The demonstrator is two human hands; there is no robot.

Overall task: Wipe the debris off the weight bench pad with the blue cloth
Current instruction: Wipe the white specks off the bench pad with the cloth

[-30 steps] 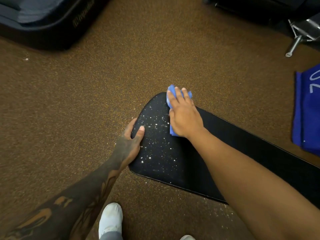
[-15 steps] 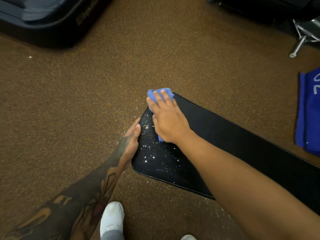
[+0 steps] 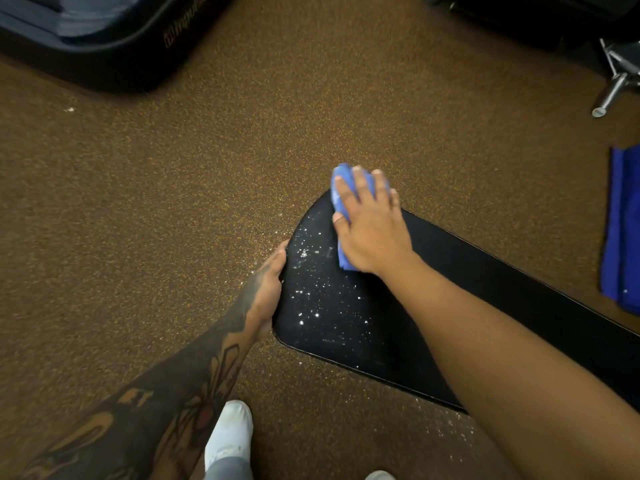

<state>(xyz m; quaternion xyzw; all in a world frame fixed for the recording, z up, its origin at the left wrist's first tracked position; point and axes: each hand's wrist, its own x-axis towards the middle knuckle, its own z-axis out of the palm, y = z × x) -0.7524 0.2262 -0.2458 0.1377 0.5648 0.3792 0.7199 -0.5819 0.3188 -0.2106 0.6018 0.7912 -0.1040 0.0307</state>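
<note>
A black weight bench pad [image 3: 346, 327] runs from the centre toward the lower right, its rounded end nearest me speckled with white debris [image 3: 311, 292]. My right hand [image 3: 370, 226] lies flat on the blue cloth [image 3: 341, 188], pressing it onto the pad's far corner; the cloth peeks out past my fingertips and under my palm. My left hand [image 3: 268, 289] grips the pad's left edge with the fingers curled under the rim, so they are hidden.
Brown speckled gym floor [image 3: 173, 220] surrounds the pad, with white crumbs [image 3: 446, 431] scattered below its near edge. A dark machine base [image 3: 114, 46] sits top left, a chrome frame leg [image 3: 613, 91] top right, a blue towel [image 3: 623, 230] at right. My white shoe [image 3: 230, 434] is below.
My right hand slid the cloth left across the pad's end and has swung back to the right and up to the far corner. My left hand shifted slightly along the edge.
</note>
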